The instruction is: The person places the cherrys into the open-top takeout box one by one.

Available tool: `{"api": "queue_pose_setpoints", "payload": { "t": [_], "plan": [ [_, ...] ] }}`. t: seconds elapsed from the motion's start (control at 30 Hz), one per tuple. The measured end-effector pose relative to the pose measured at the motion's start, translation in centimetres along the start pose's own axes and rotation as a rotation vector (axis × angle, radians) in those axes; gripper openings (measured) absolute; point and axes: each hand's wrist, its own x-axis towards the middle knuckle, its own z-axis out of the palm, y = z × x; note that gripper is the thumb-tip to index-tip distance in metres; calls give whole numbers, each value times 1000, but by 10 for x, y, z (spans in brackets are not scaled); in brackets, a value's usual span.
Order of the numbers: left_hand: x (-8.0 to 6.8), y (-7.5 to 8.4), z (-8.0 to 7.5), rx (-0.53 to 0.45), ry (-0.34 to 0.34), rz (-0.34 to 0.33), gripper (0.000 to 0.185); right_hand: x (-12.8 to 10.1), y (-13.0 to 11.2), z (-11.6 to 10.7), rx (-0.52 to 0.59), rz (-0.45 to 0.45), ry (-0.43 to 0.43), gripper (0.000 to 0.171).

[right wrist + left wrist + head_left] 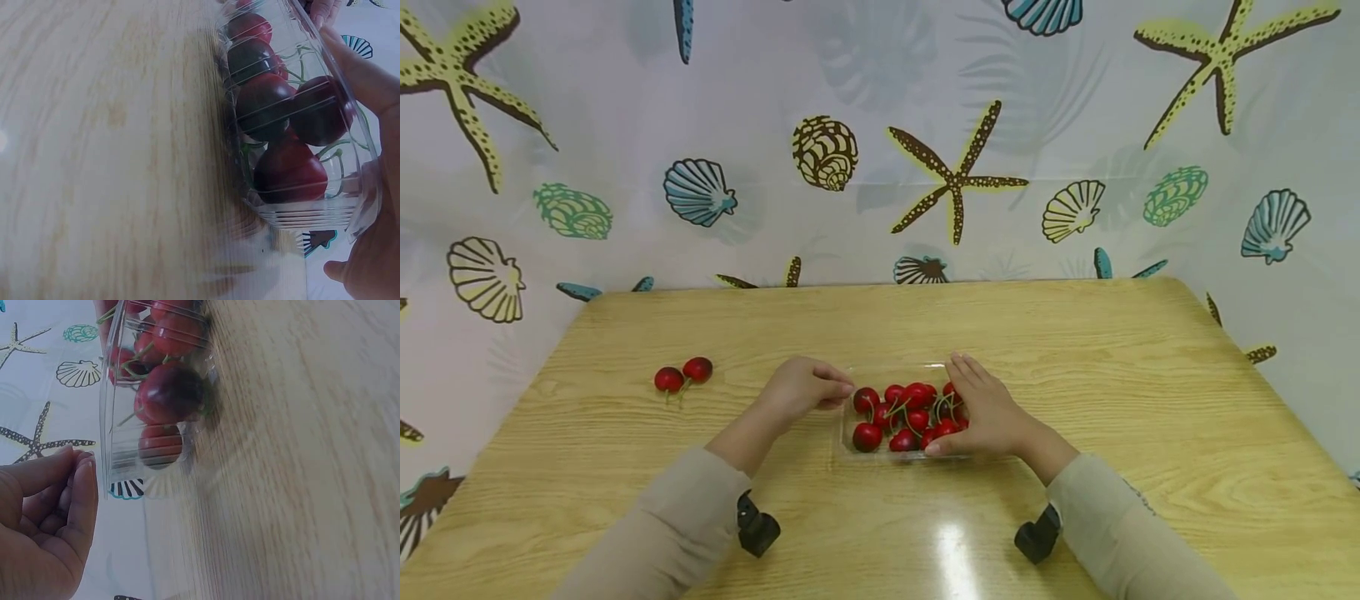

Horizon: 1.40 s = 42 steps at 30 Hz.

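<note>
Several dark red cherries [867,437] with green stems lie in a clear plastic punnet [844,448] on the table. My right hand [991,410] grips the punnet's right end, thumb at the near side and fingers reaching over to the far side. At the punnet's left end is my left hand [801,390], its thumb and fingertips brought together beside the rim. In the left wrist view, the left hand [47,519] is curled just off the rim [106,431], with nothing visible in its fingers.
Two stemmed cherries [697,370] lie together on the wooden table [1112,358], left of the punnet. Behind the table hangs a cloth [760,100] printed with shells and starfish. A black device [1037,537] is strapped at each sleeve.
</note>
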Motion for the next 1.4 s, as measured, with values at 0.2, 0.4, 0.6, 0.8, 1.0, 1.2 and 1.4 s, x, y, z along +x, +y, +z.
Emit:
{"api": "queue_pose_setpoints", "payload": {
  "t": [0.2, 0.4, 0.6, 0.8, 1.0, 1.2, 1.4],
  "plan": [
    [-7, -7, -11, 21, 29, -5, 21, -2, -1, 1, -12, 1, -2, 110],
    [-13, -15, -22, -1, 53, -23, 24, -3, -1, 2, 0, -21, 28, 111],
    [-22, -24, -36, 7, 68, -8, 28, -3, -1, 0, -2, -13, 20, 109],
    [-31, -35, -51, 15, 91, -31, 32, -1, -2, -2, -16, -6, -2, 109],
    [-37, -48, -63, 5, 99, -23, 36, 0, -2, -3, -18, -4, -4, 109],
    [-44, -60, -73, -5, 105, -25, 39, 1, -3, -3, -12, -6, -3, 109],
    [-52, -72, -83, -8, 131, -38, 41, 1, -2, 0, -14, -3, -4, 110]
  ]
}}
